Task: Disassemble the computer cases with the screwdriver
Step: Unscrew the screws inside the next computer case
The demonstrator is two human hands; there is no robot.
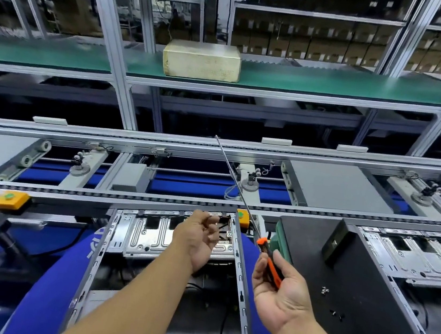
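Note:
An open computer case [146, 234] lies in front of me, its silver inner tray showing between grey frame rails. My right hand [278, 292] grips the orange-and-black handle of a screwdriver [270, 260]; its long thin shaft points up and away to the left, the tip high over the conveyor. My left hand [198, 241] hovers palm-up over the case's far right corner, fingers loosely curled; whether it pinches something small I cannot tell. A second case [425, 261] lies at the right, beside a black panel [339, 280].
Several loose screws [336, 313] lie on the black panel. A conveyor rail [125, 196] with orange stops [11, 199] runs across beyond the case. A beige box [201, 60] stands on the green shelf behind. Blue fabric [59, 272] lies under the case.

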